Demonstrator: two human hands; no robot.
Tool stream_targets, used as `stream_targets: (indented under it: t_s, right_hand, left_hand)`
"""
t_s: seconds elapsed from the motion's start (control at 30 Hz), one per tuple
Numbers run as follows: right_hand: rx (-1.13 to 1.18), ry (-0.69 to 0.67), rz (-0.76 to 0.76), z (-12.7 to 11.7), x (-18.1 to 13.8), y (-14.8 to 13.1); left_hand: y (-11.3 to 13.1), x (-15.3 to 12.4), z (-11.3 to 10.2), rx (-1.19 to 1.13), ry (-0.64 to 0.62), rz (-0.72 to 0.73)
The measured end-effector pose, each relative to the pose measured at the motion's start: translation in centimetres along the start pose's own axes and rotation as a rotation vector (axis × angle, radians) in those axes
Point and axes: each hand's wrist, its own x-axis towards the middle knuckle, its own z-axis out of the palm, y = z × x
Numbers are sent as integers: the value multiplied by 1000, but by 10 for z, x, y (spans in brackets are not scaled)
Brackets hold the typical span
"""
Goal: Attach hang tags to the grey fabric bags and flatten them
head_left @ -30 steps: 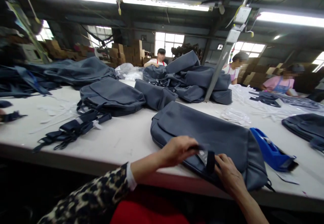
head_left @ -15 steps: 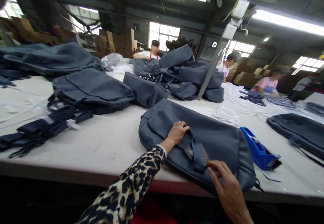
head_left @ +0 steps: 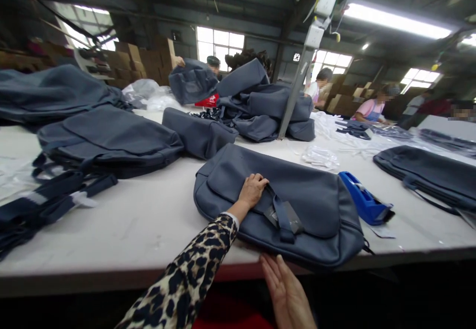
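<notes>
A dark blue-grey bag (head_left: 312, 190) lies on its side at the front edge of the table. My left hand (head_left: 252, 191) rests on its front, fingers curled around the upper end of the bag's handle (head_left: 284, 222). Dark hang tags (head_left: 293, 216) lie beneath this handle. Just below the bag's lower edge, at the table's front edge, my right hand (head_left: 285, 289) has its fingers stretched out and the thumb apart, holding nothing.
A blue tape dispenser (head_left: 364, 200) stands right of the bag. More bags (head_left: 111, 138) and dark straps (head_left: 55, 202) lie to the left. A metal post (head_left: 295, 96) rises behind, beside a heap of bags (head_left: 267, 100). Across the table, a co-worker's hand (head_left: 179, 61) holds up a bag.
My right hand has left the handle's lower end and tags, moving down and left to the table edge. My left hand stays on the bag. The co-worker opposite has raised a bag.
</notes>
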Motion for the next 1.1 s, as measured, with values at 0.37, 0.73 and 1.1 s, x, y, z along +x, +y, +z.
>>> stream_targets:
  t_s: [0.37, 0.73, 1.1]
  right_hand:
    - [291, 254, 78, 56, 60, -11]
    - [16, 384, -222, 72, 69, -37]
    - [146, 195, -558, 134, 96, -184]
  left_hand:
    - [-4, 3, -2, -87, 0, -59]
    - [-28, 20, -43, -357, 18, -46]
    - [-9, -78, -181, -489, 673, -422]
